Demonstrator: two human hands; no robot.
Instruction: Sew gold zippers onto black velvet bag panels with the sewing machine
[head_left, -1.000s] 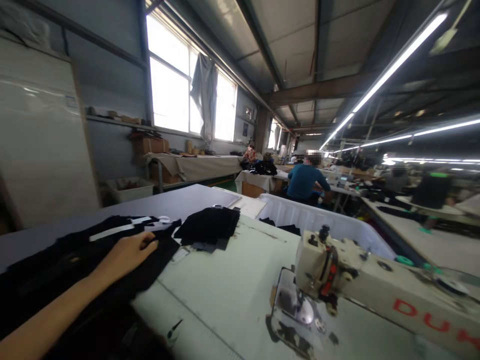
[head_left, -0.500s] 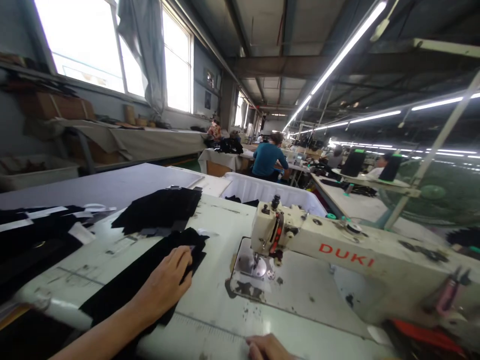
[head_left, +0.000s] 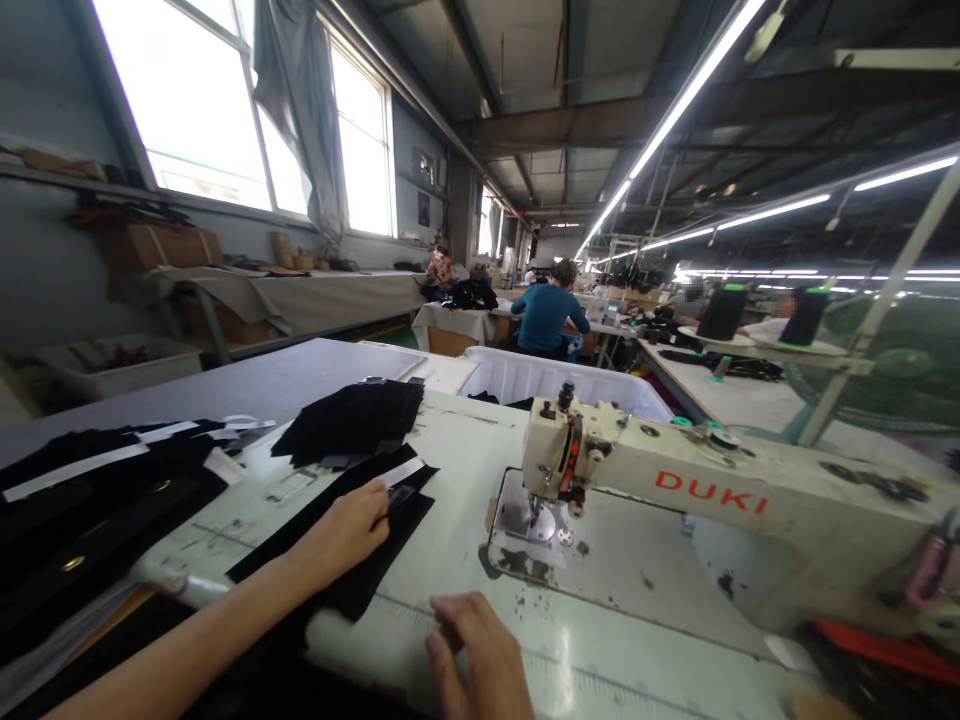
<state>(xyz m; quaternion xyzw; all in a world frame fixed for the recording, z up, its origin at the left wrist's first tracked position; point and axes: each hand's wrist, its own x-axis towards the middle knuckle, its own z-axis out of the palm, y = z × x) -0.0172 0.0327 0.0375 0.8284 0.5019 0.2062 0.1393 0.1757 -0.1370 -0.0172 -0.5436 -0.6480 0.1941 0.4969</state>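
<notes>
My left hand [head_left: 349, 530] lies on black fabric pieces [head_left: 300, 545] at the left of the machine table, its fingers closed on the fabric near the far end. A white strip [head_left: 403, 471] runs along the fabric just beyond my fingertips. At the table's front edge, my right hand [head_left: 484, 655] is open, thumb and fingers apart, with nothing visible in it. To the right stands a sewing machine [head_left: 660, 480] marked DUKI. No fabric lies under its needle area.
A stack of black pieces [head_left: 352, 420] lies farther back on the table. More black pieces with white strips [head_left: 97, 500] are heaped at the left. Behind the machine stands a white plastic bin [head_left: 570, 378]. A person in a blue top [head_left: 551, 318] sits beyond it.
My right hand has come up from the bottom edge and spread its fingers. The fabric under my left hand has fanned apart, and the white strip now shows. The view has shifted slightly.
</notes>
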